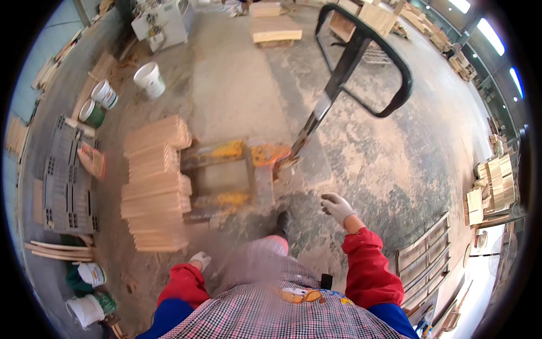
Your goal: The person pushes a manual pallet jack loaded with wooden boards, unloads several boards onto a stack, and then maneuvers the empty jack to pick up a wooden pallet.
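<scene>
The dust-covered floor (389, 152) directly supports 1 yellow-orange pallet jack (271, 153) and, upper left, white bucket (149, 79).

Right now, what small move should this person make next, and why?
Probably reach the right hand forward to the black handle of the pallet jack: that hand looks empty, the handle stands ahead, ungripped, and the forks appear to reach the stacked boards.
</scene>
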Demonstrator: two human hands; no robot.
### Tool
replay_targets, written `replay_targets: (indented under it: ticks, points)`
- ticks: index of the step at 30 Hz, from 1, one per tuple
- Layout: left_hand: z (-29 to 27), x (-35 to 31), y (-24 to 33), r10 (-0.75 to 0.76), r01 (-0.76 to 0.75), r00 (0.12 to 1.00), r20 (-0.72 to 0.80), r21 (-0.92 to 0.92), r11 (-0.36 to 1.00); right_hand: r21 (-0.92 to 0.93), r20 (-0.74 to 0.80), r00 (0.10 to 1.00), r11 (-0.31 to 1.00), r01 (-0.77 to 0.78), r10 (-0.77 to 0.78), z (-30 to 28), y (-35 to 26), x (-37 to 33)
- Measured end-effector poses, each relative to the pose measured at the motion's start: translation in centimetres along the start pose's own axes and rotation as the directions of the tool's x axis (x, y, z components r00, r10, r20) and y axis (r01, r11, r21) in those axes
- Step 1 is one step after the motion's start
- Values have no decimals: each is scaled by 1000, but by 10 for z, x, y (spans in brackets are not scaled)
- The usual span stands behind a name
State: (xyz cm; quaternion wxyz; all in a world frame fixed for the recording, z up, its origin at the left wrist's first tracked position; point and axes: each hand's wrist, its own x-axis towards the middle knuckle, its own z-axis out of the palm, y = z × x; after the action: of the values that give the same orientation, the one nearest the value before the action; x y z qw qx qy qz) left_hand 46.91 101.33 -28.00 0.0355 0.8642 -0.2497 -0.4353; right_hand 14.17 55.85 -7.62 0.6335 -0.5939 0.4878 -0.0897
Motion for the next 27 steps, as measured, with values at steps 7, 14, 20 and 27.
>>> replay_targets:
  ticks: [7, 14, 20, 27]
  points:
    - [-138, 66, 383, 501, -704, 673, -544, -262, 660, -296, 62, 998, 955, -3, 23, -119, 18, 54]
    - [-294, -129, 652, 715, -365, 523, -463, -880, -303, 359, -166, 920, 891, -278, 354, -273, 86, 43]
    - [-272, -183, 722, 656, -657, 427, -622, -712, -247, 354, -216, 809, 816, -457, 547, -416, 99, 75]
    - [-272, -196, 741, 394, -583, 616, -682, -731, -354, -308, -24, 999, 950, -49, 44, -494, -68, 286]
